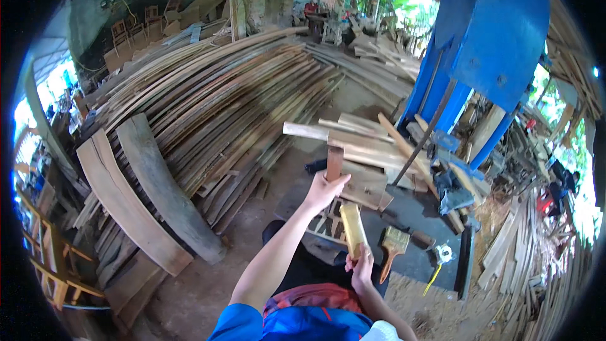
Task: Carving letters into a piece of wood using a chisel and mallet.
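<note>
My left hand (325,191) is closed around the lower end of a short dark-brown wood block (334,161), held upright in front of me. Lower and to the right, my right hand (361,268) grips the near end of a yellowish, flat-sided block (353,226), whose exact kind I cannot make out. Just right of that hand, a wide paintbrush (394,247) with a wooden handle lies bristles away from me on a dark work surface (413,271). Beyond it sits a white tape measure (444,253) with some yellow tape pulled out.
Sawn boards (360,145) lie stacked just past my hands. Long planks (246,88) cover the floor at left, beside two thick curved slabs (142,196). A tall blue machine (492,44) stands at right. Far back sits a person in red (311,6).
</note>
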`<state>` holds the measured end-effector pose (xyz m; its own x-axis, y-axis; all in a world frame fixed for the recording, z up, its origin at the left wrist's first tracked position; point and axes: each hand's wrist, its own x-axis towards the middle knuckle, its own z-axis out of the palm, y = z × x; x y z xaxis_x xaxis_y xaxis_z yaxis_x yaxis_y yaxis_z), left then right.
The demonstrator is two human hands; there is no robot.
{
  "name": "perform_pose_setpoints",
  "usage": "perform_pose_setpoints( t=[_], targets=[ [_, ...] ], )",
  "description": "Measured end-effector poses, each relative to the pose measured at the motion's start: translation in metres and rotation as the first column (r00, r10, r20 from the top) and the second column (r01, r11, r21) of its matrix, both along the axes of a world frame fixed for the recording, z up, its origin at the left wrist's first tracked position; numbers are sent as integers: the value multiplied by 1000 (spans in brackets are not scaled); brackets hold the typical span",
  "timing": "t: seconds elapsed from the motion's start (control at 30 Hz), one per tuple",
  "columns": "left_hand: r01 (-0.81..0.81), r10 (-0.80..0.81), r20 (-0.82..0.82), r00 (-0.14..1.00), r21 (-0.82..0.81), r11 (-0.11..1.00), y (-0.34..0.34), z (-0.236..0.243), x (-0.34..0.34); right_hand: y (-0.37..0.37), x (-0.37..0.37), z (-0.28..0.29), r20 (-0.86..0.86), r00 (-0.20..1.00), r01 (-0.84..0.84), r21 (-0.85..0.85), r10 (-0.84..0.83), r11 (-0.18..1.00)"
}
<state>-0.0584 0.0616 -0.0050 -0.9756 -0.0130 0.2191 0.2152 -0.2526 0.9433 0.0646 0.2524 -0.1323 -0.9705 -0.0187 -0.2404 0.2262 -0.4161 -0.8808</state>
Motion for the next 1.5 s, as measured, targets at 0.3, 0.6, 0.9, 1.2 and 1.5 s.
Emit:
perform_pose_setpoints(
  t=[0.3,0.6,0.9,1.2,1.5],
  targets=[
    [4,-8,32,999,108,994,-16,-2,4,-3,2,-3,-37,999,-28,21,29,999],
    [-19,13,40,999,155,988,-19,1,6,-2,2,0,-15,1000,-7,18,7,1000],
    [-29,18,51,999,243,970,-22,0,24,2,7,17,-106,994,24,40,-20,999],
    [-323,287,152,946,346,881,-34,-3,38,38,-36,241,-804,297,364,595,516,717],
    [-322,187,328,926,430,843,-11,-39,6,-82,-37,379,-887,-298,155,320,352,935]
  ],
)
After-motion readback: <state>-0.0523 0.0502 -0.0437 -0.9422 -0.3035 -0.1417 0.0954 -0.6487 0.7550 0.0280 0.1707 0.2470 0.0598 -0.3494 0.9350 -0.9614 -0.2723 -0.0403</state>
